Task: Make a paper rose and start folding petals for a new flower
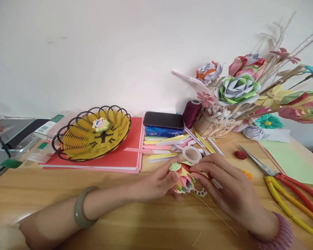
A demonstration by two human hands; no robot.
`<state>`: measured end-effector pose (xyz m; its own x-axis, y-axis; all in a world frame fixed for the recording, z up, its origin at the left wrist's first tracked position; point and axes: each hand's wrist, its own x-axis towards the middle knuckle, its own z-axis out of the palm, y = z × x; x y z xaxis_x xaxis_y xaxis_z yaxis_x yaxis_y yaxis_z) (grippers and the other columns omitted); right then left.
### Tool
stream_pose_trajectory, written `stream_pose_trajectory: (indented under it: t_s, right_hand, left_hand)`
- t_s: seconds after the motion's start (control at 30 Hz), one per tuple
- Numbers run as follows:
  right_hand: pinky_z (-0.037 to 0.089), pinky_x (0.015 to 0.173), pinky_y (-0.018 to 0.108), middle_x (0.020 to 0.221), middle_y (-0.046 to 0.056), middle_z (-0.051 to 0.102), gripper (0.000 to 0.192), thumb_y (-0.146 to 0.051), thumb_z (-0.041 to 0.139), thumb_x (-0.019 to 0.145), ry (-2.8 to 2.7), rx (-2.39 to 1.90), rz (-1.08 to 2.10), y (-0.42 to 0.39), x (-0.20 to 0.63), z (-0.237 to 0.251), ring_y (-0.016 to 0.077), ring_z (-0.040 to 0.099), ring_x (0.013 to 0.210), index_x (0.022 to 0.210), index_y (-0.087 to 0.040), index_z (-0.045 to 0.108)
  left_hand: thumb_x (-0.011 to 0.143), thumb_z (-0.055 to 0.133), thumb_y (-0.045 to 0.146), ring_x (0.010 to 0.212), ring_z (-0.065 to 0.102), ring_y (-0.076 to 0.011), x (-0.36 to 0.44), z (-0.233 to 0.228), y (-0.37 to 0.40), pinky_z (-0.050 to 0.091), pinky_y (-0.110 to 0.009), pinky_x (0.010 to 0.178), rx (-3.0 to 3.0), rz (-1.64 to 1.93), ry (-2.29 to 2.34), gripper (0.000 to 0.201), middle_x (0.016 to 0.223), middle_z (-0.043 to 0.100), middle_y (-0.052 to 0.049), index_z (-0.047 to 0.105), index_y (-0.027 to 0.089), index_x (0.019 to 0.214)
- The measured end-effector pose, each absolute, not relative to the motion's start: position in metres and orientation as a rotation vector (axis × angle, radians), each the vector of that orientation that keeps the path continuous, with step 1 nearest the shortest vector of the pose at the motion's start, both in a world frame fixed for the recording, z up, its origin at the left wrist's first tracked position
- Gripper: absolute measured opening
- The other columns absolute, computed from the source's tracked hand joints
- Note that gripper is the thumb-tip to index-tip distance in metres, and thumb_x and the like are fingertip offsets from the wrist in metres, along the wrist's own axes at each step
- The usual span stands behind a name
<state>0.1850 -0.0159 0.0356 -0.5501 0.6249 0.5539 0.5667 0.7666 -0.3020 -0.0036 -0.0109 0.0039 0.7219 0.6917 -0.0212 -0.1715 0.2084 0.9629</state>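
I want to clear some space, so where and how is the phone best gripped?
Probably pinch the phone by its long edges near the left end, from above: it lies flat on the blue pack, and the maroon spool crowds its right end.

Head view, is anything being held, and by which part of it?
A multicolored paper flower: the left hand grips its left side, and the right hand pinches petals at its right edge.

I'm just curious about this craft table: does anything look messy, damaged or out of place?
Nothing looks clearly broken or spilled. The paper strips stand out, lying jumbled in several directions in front of the blue pack. A faint smudge also interrupts the otherwise plain wall.
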Motion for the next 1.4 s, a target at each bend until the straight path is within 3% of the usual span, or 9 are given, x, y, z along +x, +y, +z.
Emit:
stream_pose_trajectory:
  t_s: [0.13, 0.3, 0.4, 0.47, 0.6, 0.77, 1.13, 1.4]
  right_hand:
    - [0.044, 0.056, 0.024, 0.08, 0.003, 0.053, 0.009, -0.014, 0.044, 0.088, -2.309, -0.935, 0.209, -0.016, 0.183, 0.035, 0.0122, 0.053, 0.066, 0.087, -0.02, 0.051]
    - [0.041, 0.052, 0.024, 0.076, 0.002, 0.049, 0.017, -0.015, 0.037, 0.09, -2.323, -1.012, 0.392, -0.016, 0.176, 0.035, 0.0119, 0.048, 0.062, 0.076, -0.02, 0.045]
    - [0.043, 0.057, 0.023, 0.077, 0.001, 0.049, 0.014, -0.013, 0.04, 0.089, -2.221, -1.025, 0.437, -0.017, 0.175, 0.036, 0.0118, 0.05, 0.066, 0.08, -0.02, 0.048]
    - [0.044, 0.06, 0.023, 0.08, 0.002, 0.051, 0.01, -0.012, 0.045, 0.087, -2.144, -1.001, 0.341, -0.018, 0.177, 0.036, 0.0124, 0.052, 0.072, 0.088, -0.02, 0.051]
    - [0.044, 0.056, 0.021, 0.079, 0.003, 0.053, 0.01, -0.01, 0.053, 0.082, -2.107, -0.921, 0.051, -0.018, 0.183, 0.035, 0.0121, 0.053, 0.069, 0.089, -0.018, 0.053]
    - [0.047, 0.056, 0.024, 0.08, 0.005, 0.059, 0.015, -0.009, 0.053, 0.082, -2.276, -0.809, -0.175, -0.016, 0.188, 0.034, 0.0131, 0.057, 0.067, 0.095, -0.016, 0.055]
    - [0.049, 0.058, 0.027, 0.081, 0.007, 0.059, 0.024, -0.01, 0.056, 0.081, -2.31, -0.852, -0.2, -0.016, 0.188, 0.03, 0.0157, 0.058, 0.069, 0.104, -0.016, 0.052]
    - [0.047, 0.057, 0.025, 0.081, 0.006, 0.058, 0.012, -0.013, 0.051, 0.085, -2.309, -0.897, -0.201, -0.016, 0.186, 0.031, 0.0146, 0.058, 0.069, 0.096, -0.018, 0.052]
  left_hand:
    - [0.074, 0.038, 0.066, 0.074, 0.048, -0.0124, -0.004, 0.005, -0.011, 0.047, -0.025, 0.064, 1.279, 0.628, 0.524, 0.071, 0.101, 0.048, -0.009, 0.03, 0.022, 0.13]
    - [0.074, 0.037, 0.066, 0.069, 0.045, -0.0114, -0.003, 0.008, -0.011, 0.044, -0.025, 0.064, 1.468, 0.64, 0.581, 0.067, 0.089, 0.048, -0.007, 0.043, 0.016, 0.118]
    - [0.075, 0.037, 0.066, 0.069, 0.047, -0.0108, -0.003, 0.007, -0.012, 0.045, -0.025, 0.063, 1.37, 0.645, 0.586, 0.067, 0.089, 0.047, -0.005, 0.037, 0.018, 0.122]
    - [0.074, 0.036, 0.066, 0.068, 0.05, -0.011, -0.003, 0.006, -0.012, 0.046, -0.025, 0.064, 1.274, 0.644, 0.586, 0.068, 0.086, 0.049, -0.005, 0.036, 0.018, 0.121]
    - [0.072, 0.034, 0.07, 0.063, 0.054, -0.0111, -0.003, 0.0, -0.011, 0.048, -0.027, 0.063, 1.164, 0.633, 0.576, 0.064, 0.077, 0.052, -0.004, 0.046, 0.013, 0.1]
    - [0.073, 0.032, 0.07, 0.063, 0.055, -0.0119, -0.001, -0.004, -0.008, 0.049, -0.027, 0.06, 1.115, 0.659, 0.53, 0.062, 0.082, 0.054, -0.007, 0.046, 0.013, 0.091]
    - [0.071, 0.038, 0.07, 0.07, 0.048, -0.0128, -0.002, 0.01, -0.013, 0.046, -0.028, 0.066, 1.254, 0.601, 0.625, 0.074, 0.093, 0.049, -0.008, 0.036, 0.018, 0.124]
    - [0.072, 0.039, 0.068, 0.084, 0.046, -0.0171, -0.002, 0.012, -0.014, 0.046, -0.026, 0.067, 1.337, 0.59, 0.611, 0.074, 0.1, 0.046, -0.01, 0.035, 0.02, 0.127]
